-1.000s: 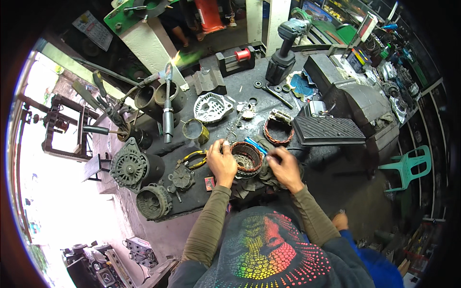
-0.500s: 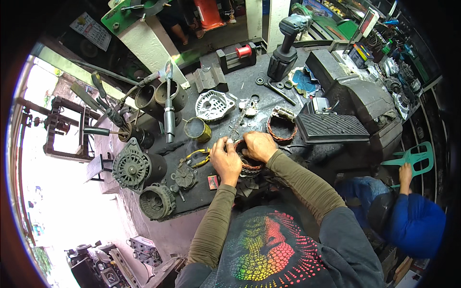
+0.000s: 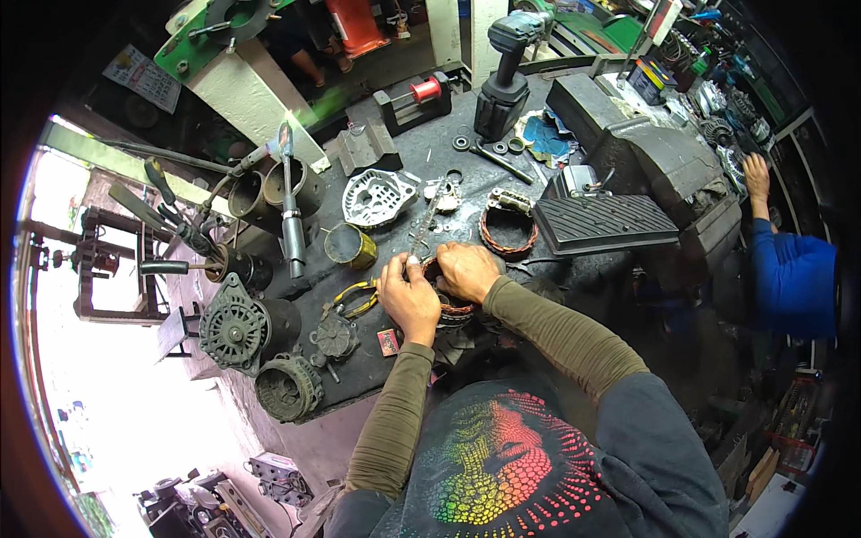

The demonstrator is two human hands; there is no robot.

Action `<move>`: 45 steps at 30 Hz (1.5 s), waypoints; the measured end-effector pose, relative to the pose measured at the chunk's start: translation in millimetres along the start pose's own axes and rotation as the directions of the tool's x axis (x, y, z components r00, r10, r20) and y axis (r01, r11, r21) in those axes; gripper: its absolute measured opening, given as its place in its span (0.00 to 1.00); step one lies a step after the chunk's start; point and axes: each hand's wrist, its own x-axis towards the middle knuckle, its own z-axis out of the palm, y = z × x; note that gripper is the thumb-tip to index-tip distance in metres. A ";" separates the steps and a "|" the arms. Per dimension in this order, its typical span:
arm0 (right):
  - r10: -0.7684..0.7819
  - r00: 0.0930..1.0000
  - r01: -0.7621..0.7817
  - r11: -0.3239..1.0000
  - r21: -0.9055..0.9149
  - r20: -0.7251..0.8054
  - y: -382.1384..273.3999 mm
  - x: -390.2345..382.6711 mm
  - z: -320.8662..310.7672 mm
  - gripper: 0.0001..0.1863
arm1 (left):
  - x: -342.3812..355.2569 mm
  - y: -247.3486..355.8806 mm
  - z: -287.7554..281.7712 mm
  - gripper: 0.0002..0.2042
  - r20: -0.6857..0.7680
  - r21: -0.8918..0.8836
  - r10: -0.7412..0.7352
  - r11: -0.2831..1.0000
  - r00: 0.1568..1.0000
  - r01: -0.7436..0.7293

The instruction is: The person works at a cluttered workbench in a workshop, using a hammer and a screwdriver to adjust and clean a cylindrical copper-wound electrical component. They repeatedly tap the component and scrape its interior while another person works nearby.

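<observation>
In the head view, my left hand [image 3: 408, 300] grips the left side of a stator ring with copper windings [image 3: 456, 311]. My right hand [image 3: 463, 267] is bent over the ring's top, fingertips curled down inside it and hidden. Just left are yellow-handled pliers [image 3: 352, 294], a small round housing [image 3: 334, 337] and a red matchbox [image 3: 387, 343]. Above sit a second winding ring [image 3: 529, 235], a silver end housing [image 3: 377, 199] and a yellow can [image 3: 350, 247].
A black bench [image 3: 430, 139] holds an impact wrench [image 3: 502, 99], a ridged metal block [image 3: 605, 221], an alternator [image 3: 235, 334] and tool pots [image 3: 242, 269]. A co-worker in blue [image 3: 789, 278] reaches toward parts at the far right, near the person's right side.
My right hand moved left and up into the ring. The blue tool seen beside it earlier is out of sight. The co-worker came in at right and moved up toward the shelf.
</observation>
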 end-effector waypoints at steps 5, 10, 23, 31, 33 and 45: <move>-0.037 0.999 0.036 0.999 0.003 0.035 3.2 2.7 -4.1 0.22 | 0.4 -0.5 -0.2 0.10 -0.002 -0.039 -0.018 0.999 1.000 0.018; -0.038 0.996 0.035 0.999 0.038 0.086 8.8 2.4 -4.4 0.23 | -3.4 -5.6 3.9 0.11 -0.016 -0.132 -0.033 0.991 0.999 0.030; -0.047 0.999 0.047 0.999 0.017 -0.026 -0.2 -0.2 2.1 0.18 | -8.5 -5.7 -2.0 0.11 0.051 -0.213 -0.112 0.970 0.992 0.120; -0.013 1.000 0.011 0.998 0.061 0.028 1.5 2.4 -4.2 0.14 | -1.6 -12.1 -2.0 0.12 0.068 -0.264 -0.130 0.954 0.989 0.144; 0.020 0.988 -0.038 0.993 0.112 0.155 12.8 3.5 -16.5 0.18 | -4.3 -8.4 -3.4 0.11 0.059 -0.183 -0.029 0.982 0.998 0.039; 0.243 0.952 -0.301 0.847 0.439 0.183 33.7 -29.1 -32.3 0.18 | -4.2 -15.2 -3.2 0.09 0.070 -0.214 -0.034 0.976 0.997 0.048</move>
